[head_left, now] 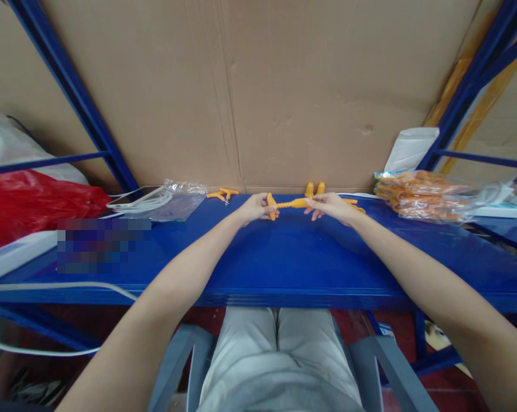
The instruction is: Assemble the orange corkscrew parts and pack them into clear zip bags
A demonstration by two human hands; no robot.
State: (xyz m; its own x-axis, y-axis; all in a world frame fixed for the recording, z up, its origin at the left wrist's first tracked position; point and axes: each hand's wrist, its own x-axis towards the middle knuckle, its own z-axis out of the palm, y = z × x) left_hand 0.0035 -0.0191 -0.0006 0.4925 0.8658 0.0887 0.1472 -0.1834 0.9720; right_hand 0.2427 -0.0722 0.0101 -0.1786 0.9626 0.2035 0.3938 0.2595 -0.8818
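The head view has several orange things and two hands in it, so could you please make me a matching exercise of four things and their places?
Things
1. Right hand
2. Red bundle
3. Left hand
4. Plastic-wrapped orange items

Places
A. On the blue table, right of both hands
B. At the T-shaped end of the long orange piece
C. At the picture's left edge
D. At the piece's thicker, ribbed end

Pairs: 1-D, 2-C, 3-B, 4-A

Two hands (255, 209) (326, 206) at centre, one orange T-handled tool (291, 203) between them; one red bag (39, 200) left, two grey armrests (180, 360) (391, 360) bottom.
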